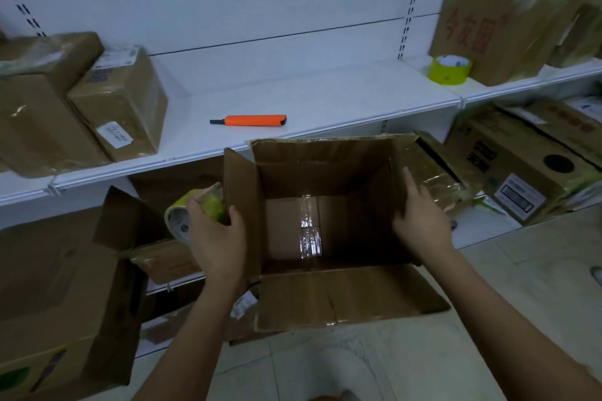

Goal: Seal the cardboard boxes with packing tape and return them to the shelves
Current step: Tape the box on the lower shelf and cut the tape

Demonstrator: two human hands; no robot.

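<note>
An open, empty cardboard box [325,290] hangs in front of the shelves, all flaps spread and old clear tape along its inner bottom. My left hand [215,234] grips a yellow-green tape roll [182,215] and presses against the box's left flap. My right hand [420,221] lies with straight fingers against the box's right wall, beside the right flap.
An orange utility knife [250,120] lies on the white middle shelf [309,91]. A second yellow tape roll [450,69] stands at that shelf's right next to a large box [488,23]. Sealed boxes [120,101] fill the left; more boxes [521,166] crowd the lower shelves.
</note>
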